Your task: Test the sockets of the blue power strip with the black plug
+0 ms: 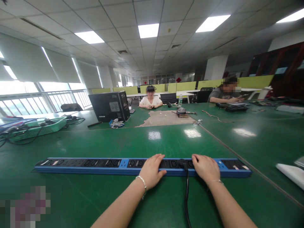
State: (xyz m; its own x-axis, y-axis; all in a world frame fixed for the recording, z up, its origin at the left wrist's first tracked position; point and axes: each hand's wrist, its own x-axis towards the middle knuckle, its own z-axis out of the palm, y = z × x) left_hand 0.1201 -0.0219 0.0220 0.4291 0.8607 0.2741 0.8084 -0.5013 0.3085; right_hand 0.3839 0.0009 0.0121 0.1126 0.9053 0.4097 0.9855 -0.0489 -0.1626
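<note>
A long blue and black power strip [95,170] lies lengthwise across the green table in front of me. My left hand [152,171] grips it right of the middle, fingers over the far edge and thumb at the front side. To the right, my right hand [206,167] is closed over the strip, fingertips curled on its top; part of that grip is hidden. Between my hands a black plug [183,164] sits in one of the sockets. From it a black power cord [186,199] runs down toward me.
A black computer case [106,106] stands at the back left, with gloves [116,123] beside it. A green basket [40,128] of cables is far left. A white object [291,174] lies at the right. Two people sit across the green table [90,142].
</note>
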